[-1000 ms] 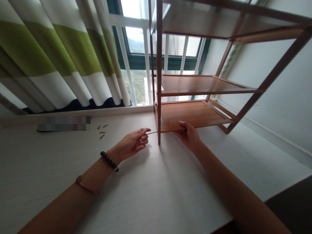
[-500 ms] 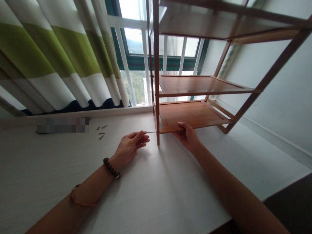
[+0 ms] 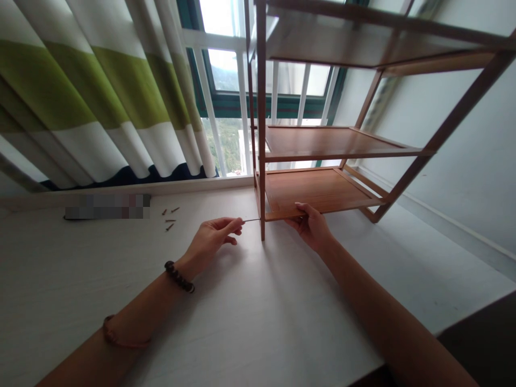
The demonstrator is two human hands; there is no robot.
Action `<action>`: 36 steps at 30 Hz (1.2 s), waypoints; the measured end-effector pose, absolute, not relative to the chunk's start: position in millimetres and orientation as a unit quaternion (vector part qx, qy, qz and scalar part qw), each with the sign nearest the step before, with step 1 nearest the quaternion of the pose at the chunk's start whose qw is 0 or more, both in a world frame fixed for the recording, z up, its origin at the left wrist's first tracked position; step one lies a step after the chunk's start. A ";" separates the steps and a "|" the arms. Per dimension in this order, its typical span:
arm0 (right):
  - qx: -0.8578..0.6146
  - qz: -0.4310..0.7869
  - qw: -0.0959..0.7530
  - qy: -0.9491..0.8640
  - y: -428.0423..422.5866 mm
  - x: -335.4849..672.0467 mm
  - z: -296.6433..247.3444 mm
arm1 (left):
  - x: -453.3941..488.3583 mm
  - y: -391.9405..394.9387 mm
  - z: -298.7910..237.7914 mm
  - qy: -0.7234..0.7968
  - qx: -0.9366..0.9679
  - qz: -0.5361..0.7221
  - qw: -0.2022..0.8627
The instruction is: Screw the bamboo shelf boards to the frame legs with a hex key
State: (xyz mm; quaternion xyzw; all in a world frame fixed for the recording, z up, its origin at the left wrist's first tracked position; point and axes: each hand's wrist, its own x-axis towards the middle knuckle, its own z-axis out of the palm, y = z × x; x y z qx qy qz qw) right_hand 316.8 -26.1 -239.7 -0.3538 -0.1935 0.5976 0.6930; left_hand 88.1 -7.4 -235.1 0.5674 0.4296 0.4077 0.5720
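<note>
Pinches a thin metal rod [image 3: 252, 220] between thumb and fingertips of the left hand [image 3: 212, 236], held up to the near left leg [image 3: 262, 188] of the wooden shelf rack [image 3: 346, 156]. Grips the lowest shelf board [image 3: 314, 191] by its near edge in the right hand [image 3: 314, 228], with thumb on top, beside that leg.

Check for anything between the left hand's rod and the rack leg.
Nothing visible: the left hand pinches the rod, whose far end reaches the leg. The screws lie to the left; the right hand grips the board beyond the leg.
</note>
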 end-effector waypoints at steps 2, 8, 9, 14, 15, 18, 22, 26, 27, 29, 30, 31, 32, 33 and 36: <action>-0.353 0.597 0.694 -0.194 -25.9 316.8 -240.3 | 88.0 -7.6 -230.3 0.426 0.534 0.399 0.611; -0.353 0.591 0.699 -0.191 -27.6 315.5 -238.6 | 92.4 -8.2 -222.0 0.389 0.419 0.423 0.703; -0.353 0.593 0.699 -0.190 -27.8 315.4 -238.3 | 92.1 -7.6 -222.8 0.383 0.414 0.432 0.704; -0.357 0.594 0.696 -0.188 -26.9 316.0 -239.1 | 85.6 -3.5 -230.4 0.361 0.444 0.429 0.699; -0.357 0.595 0.695 -0.189 -26.5 316.2 -239.4 | 84.3 -3.1 -231.0 0.370 0.465 0.422 0.685; -0.355 0.596 0.694 -0.191 -25.7 316.4 -239.7 | 82.7 -3.3 -229.5 0.402 0.522 0.410 0.630; -0.358 0.592 0.696 -0.192 -25.5 316.5 -240.1 | 86.0 -4.3 -224.3 0.412 0.515 0.396 0.639; -0.353 0.595 0.695 -0.195 -26.0 316.5 -240.5 | 92.0 -5.8 -223.9 0.420 0.459 0.425 0.657; -0.353 0.596 0.695 -0.195 -26.3 316.4 -240.3 | 93.0 -6.2 -224.7 0.421 0.453 0.442 0.650; -0.356 0.596 0.694 -0.190 -26.8 315.9 -239.6 | 93.9 -6.7 -227.1 0.415 0.448 0.478 0.631; -0.358 0.596 0.694 -0.187 -27.0 315.5 -239.1 | 93.7 -6.7 -228.4 0.407 0.447 0.493 0.626; -0.360 0.596 0.694 -0.184 -27.1 315.2 -238.5 | 93.0 -6.3 -229.6 0.398 0.447 0.501 0.625; -0.361 0.595 0.695 -0.182 -27.1 314.9 -238.0 | 91.9 -5.8 -230.8 0.388 0.451 0.503 0.627; -0.361 0.594 0.695 -0.180 -27.1 314.7 -237.7 | 90.7 -5.1 -231.8 0.381 0.457 0.500 0.630; -0.365 0.590 0.697 -0.180 -26.5 314.7 -237.6 | 87.6 -3.4 -234.2 0.381 0.489 0.482 0.619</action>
